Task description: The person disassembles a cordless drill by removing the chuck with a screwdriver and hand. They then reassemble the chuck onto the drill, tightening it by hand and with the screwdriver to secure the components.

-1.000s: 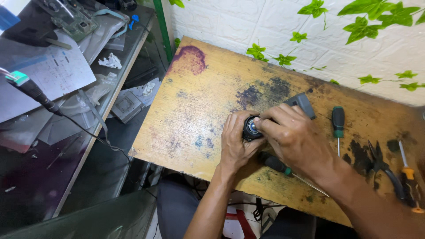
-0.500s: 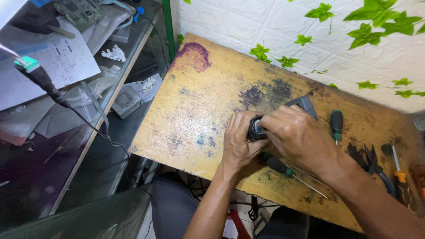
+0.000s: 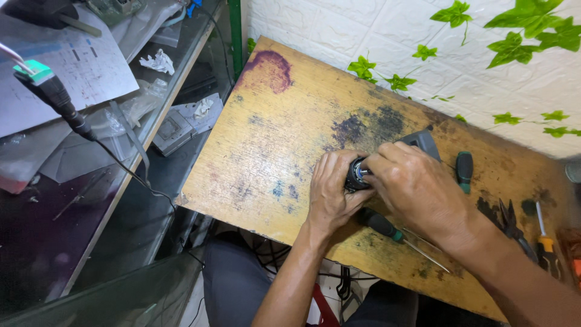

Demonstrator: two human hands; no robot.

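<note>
1. Head view: the left hand (image 3: 331,194) has its fingers wrapped closed around a small black round part (image 3: 356,175) with a bluish metal face, holding it just above the stained yellow wooden desk (image 3: 266,145).
2. The right hand (image 3: 417,188) covers the same part from the other side; its fingers (image 3: 378,165) curl shut against the part's face, touching the left-hand fingertips.
3. Just beyond the right-hand fingers, a grey boxy piece (image 3: 423,142) sticks out from under the knuckles; whether it joins the black part cannot be told.
4. Under the right wrist, on the near side of the fingers, lies a screwdriver with a black and green handle (image 3: 381,225), its thin shaft pointing toward the desk's near edge.
5. Past the right hand, away from the fingers, lie a short dark green-handled tool (image 3: 464,169), black pliers (image 3: 511,221) and an orange-handled screwdriver (image 3: 544,239).
6. Well apart from the left-hand fingers, a glass shelf holds papers (image 3: 72,66) and a black cable with a green plug (image 3: 42,79).
</note>
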